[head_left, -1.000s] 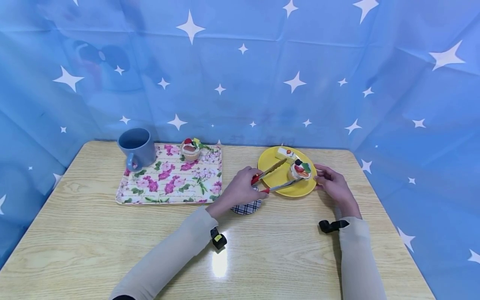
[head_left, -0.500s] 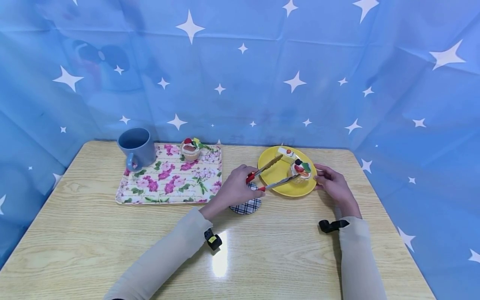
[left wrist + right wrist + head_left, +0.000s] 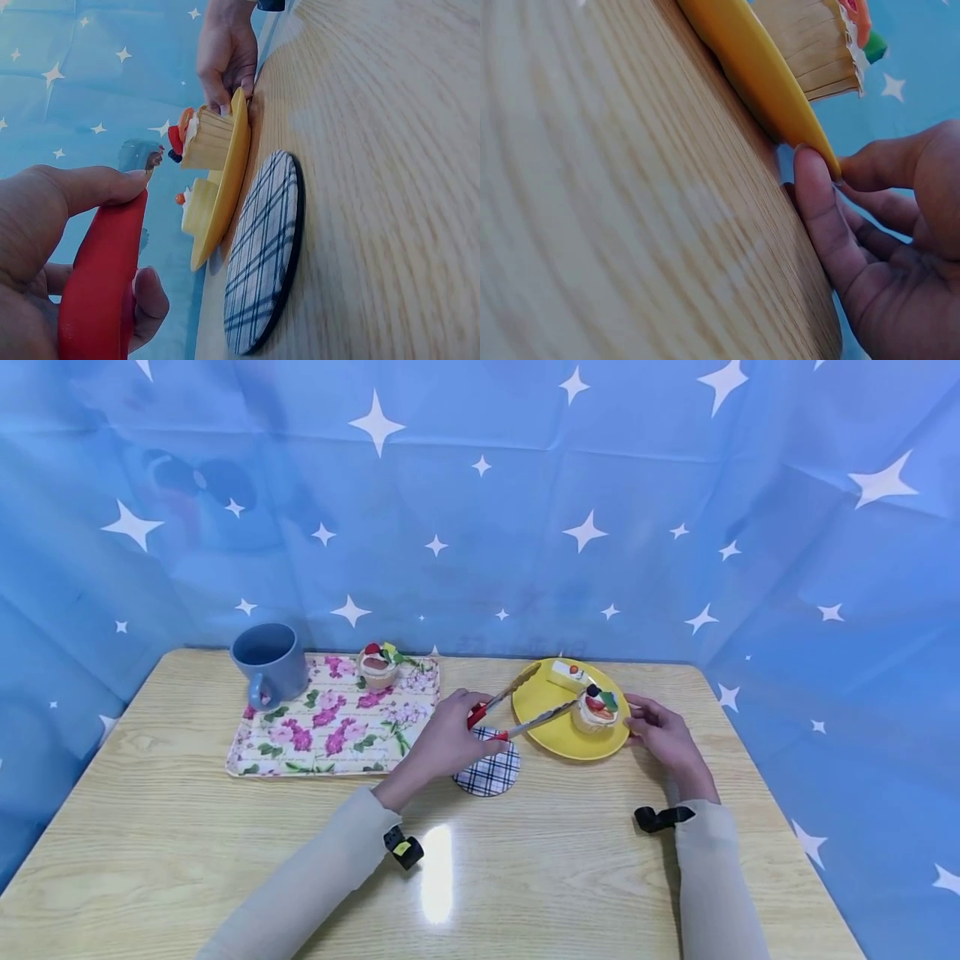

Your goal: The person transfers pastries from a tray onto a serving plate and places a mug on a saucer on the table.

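My left hand (image 3: 447, 735) grips red-handled metal tongs (image 3: 536, 720), their arms spread apart with nothing between them. The tips point toward the yellow plate (image 3: 536, 727), one near its left rim and the other close to the cupcake. At the plate's right rim, my right hand (image 3: 666, 735) pinches the edge between thumb and fingers, as the right wrist view shows. On the plate sit a fruit-topped cupcake (image 3: 595, 713) and, behind it, a small pale yellow cake piece (image 3: 568, 677). A round plaid coaster (image 3: 489, 772) lies below the tongs on the table.
To the left lies a floral tray (image 3: 330, 727) bearing another fruit-topped cupcake (image 3: 377, 667). A blue mug (image 3: 272, 664) stands at the tray's back left corner. A blue star-patterned curtain (image 3: 480, 527) hangs behind the wooden table (image 3: 525, 877).
My left hand has drawn back to the left with the tongs, so their tips have moved away from the cupcake. More of the coaster shows. My right hand stays at the plate's rim.
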